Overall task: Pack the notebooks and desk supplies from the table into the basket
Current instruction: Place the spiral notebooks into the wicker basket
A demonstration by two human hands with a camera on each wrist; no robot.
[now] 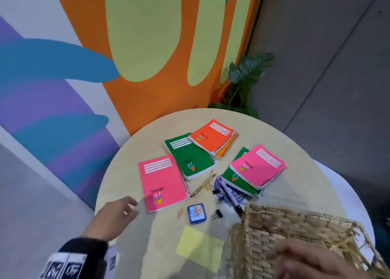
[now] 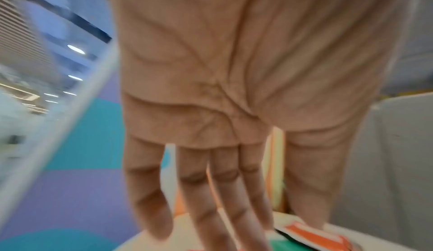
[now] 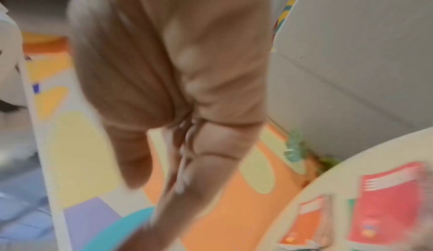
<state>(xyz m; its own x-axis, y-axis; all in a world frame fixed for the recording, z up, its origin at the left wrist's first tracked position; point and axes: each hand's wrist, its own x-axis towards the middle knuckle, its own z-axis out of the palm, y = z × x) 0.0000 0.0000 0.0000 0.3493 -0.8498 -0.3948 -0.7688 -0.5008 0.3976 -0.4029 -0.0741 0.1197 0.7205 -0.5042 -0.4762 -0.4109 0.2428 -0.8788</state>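
Several spiral notebooks lie on the round table (image 1: 126, 173): a large pink one (image 1: 162, 183), a green one (image 1: 190, 156), an orange one (image 1: 213, 136), and a small pink one (image 1: 258, 165) stacked on a green one (image 1: 233, 178). Between them lie a pencil (image 1: 203, 184), pens (image 1: 230, 196), paper clips, a binder clip (image 1: 217, 214), a blue tin (image 1: 196, 213) and yellow sticky notes (image 1: 200, 248). The wicker basket (image 1: 295, 232) stands at the near right. My left hand (image 1: 118, 213) (image 2: 234, 218) hovers empty, fingers straight, beside the large pink notebook's near corner. My right hand (image 1: 312, 261) (image 3: 178, 181), blurred, is at the basket's near side, fingers extended, holding nothing.
A colourful wall stands behind the table and a potted plant (image 1: 242, 84) at its far edge. A white seat (image 1: 348, 194) shows past the table's right rim. The right wrist view catches the orange notebook (image 3: 306, 221) and a pink one (image 3: 386, 205).
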